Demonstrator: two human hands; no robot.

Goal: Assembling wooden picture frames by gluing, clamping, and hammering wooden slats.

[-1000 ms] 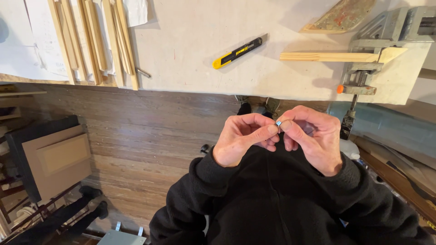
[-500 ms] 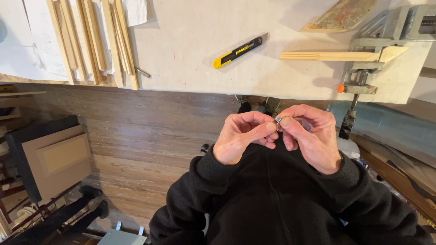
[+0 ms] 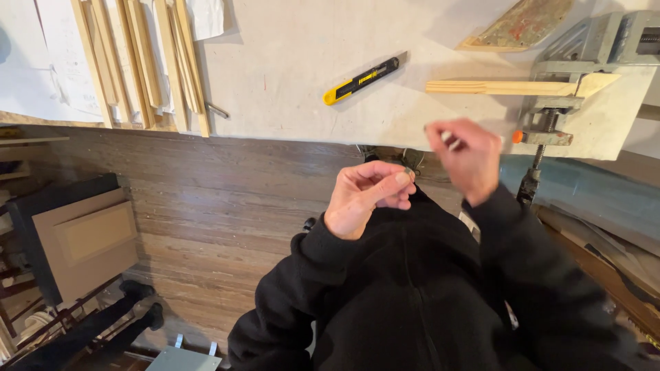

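Fingers of the left hand (image 3: 368, 196) pinch a tiny grey metal bit (image 3: 410, 170) at chest height, below the bench (image 3: 289, 82) edge. The right hand (image 3: 467, 158), blurred, is raised apart, fingers curled around something pale; its kind I cannot tell. On the pale, scuffed bench lie a yellow-black knife (image 3: 363, 79), thin wood strips (image 3: 137, 62) and a clamped wood bar (image 3: 502, 87).

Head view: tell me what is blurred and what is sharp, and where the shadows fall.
Head view: the right hand is smeared by motion blur, so what it pinches cannot be made out; the left hand is sharper, fingertips pinched on something tiny; the utility knife and wood strip on the white tabletop are crisp, casting soft shadows; the floor below lies dimmer.
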